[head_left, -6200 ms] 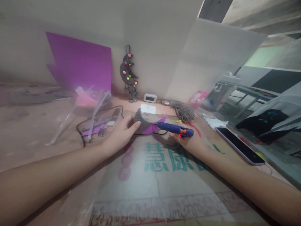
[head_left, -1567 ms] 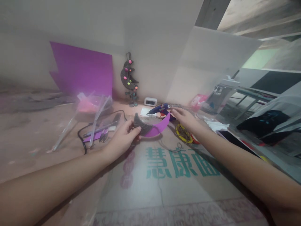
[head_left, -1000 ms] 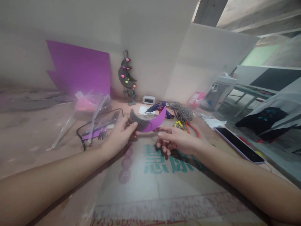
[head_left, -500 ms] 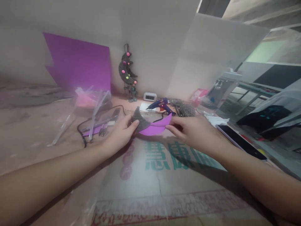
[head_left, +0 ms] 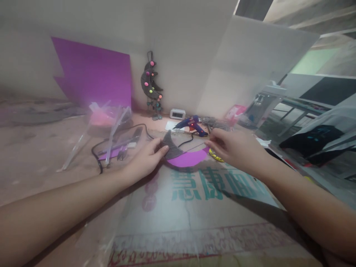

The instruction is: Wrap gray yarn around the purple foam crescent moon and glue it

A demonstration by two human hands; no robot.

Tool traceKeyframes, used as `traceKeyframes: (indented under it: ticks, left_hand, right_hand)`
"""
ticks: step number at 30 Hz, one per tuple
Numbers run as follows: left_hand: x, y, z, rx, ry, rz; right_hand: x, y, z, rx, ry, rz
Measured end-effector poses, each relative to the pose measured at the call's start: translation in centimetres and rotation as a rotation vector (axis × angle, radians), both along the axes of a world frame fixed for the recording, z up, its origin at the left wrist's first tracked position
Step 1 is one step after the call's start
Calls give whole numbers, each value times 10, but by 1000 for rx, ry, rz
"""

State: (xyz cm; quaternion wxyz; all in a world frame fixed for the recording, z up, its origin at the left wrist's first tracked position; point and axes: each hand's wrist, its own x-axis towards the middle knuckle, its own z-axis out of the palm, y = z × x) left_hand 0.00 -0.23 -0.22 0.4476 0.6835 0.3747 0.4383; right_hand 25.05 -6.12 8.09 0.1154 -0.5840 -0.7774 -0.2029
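Note:
My left hand [head_left: 148, 157] is closed on the left end of a purple crescent cutout [head_left: 191, 158], thumb on top. That end is wrapped in dark grey yarn [head_left: 171, 147], while the right part is bare purple. My right hand [head_left: 232, 148] pinches a strand of the yarn [head_left: 196, 147], drawn taut up and right from the wrapped edge. Just behind the crescent lies a blue glue gun [head_left: 190, 122] with a small red light. Beside my right fingers is a yellow object [head_left: 216, 155], partly hidden.
A grey crescent ornament with coloured pompoms [head_left: 147, 79] hangs at the wall, beside a purple sheet [head_left: 97, 74]. A small white clock [head_left: 177, 114] stands behind the glue gun. Clear plastic wrapping [head_left: 109, 129] and a black cord [head_left: 96, 155] lie at left. Printed sheeting [head_left: 167, 215] covers the front.
My right hand has moved right and slightly up, lengthening the yarn strand away from the crescent. The crescent has tilted and shifted slightly right; the yellow object now shows.

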Motion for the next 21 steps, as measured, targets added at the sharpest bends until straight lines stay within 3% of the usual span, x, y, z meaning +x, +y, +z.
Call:
traceKeyframes:
  ticks: [6, 16, 21]
  left_hand:
    - [-1, 2, -3, 53, 104, -168]
    - [-3, 5, -8, 63, 158, -241]
    - [-2, 3, -7, 60, 114, -299]
  right_hand:
    - [6, 7, 0, -105, 118, 37]
    - [0, 13, -10, -63, 281, 84]
    - [-9, 10, -11, -103, 330, 34]
